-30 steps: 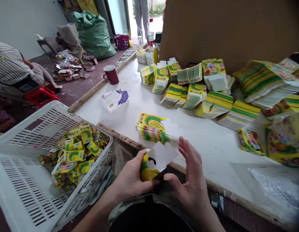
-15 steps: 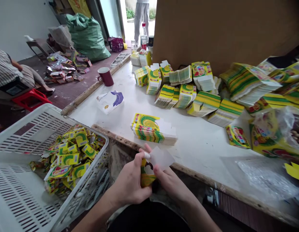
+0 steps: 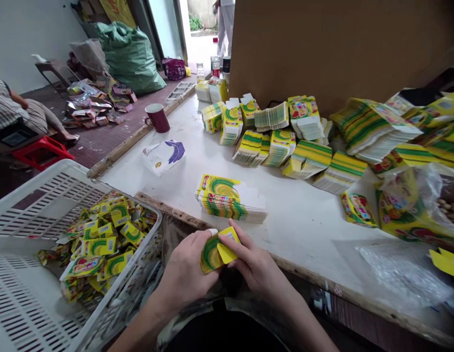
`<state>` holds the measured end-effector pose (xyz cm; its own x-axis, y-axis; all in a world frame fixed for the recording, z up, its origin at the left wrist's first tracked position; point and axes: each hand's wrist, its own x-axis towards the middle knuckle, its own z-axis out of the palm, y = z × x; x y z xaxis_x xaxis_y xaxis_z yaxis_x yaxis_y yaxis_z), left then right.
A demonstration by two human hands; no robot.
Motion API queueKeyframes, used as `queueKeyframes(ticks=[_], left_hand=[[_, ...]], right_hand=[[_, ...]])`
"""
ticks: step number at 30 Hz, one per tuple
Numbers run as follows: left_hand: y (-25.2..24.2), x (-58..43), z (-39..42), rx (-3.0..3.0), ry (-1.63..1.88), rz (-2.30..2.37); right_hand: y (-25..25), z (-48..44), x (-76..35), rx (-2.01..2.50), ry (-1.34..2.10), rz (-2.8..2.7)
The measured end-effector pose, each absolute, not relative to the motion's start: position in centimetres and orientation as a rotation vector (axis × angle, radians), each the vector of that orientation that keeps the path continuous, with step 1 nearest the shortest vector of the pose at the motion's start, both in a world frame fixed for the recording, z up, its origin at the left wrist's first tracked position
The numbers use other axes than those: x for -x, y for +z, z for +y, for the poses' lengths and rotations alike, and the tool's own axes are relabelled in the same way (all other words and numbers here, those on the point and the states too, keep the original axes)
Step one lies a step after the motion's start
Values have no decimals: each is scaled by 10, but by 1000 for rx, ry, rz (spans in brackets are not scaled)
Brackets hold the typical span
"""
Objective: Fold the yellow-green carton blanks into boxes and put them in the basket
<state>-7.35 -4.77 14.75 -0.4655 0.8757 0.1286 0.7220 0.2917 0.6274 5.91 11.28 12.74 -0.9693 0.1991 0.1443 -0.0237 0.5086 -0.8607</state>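
Both hands grip one small yellow and green carton (image 3: 216, 253) in front of the table's near edge. My left hand (image 3: 188, 274) wraps its left side. My right hand (image 3: 251, 266) presses the yellow end flap with thumb and fingers. Just beyond, a stack of flat yellow and green carton blanks (image 3: 227, 198) lies on the white table (image 3: 296, 215). To my left a white slotted plastic crate (image 3: 36, 274) holds several folded cartons (image 3: 102, 239).
Many bundles of flat blanks (image 3: 285, 142) line the table's back against a brown cardboard sheet (image 3: 322, 44). A maroon mug (image 3: 158, 117), a white packet (image 3: 163, 155) and plastic bags (image 3: 414, 210) lie around. A seated person (image 3: 17, 110) is at far left, another stands in the doorway (image 3: 225, 19).
The carton's white flap, open a second ago, is folded shut. My right hand came in from open beside it to gripping its end. The view shifted slightly.
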Motion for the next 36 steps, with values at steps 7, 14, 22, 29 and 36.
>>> queueKeyframes(ticks=[7,14,22,29,36], left_hand=[[155,82,-45,-1569,880,2259],[157,76,-51,-918,2073,1921],[173,111,-41,572,2458,1233],[151,74,-26,312,2115,1094],[145,54,-24,-129,2159,1153]], right_hand=[[144,130,-56,130,1662,-2512],[146,100,-43,253,1847,-1890],[155,144,10,664,710,-2418],[151,157,25,632,624,-2581],[169,121,-6,533,1127,-2267]])
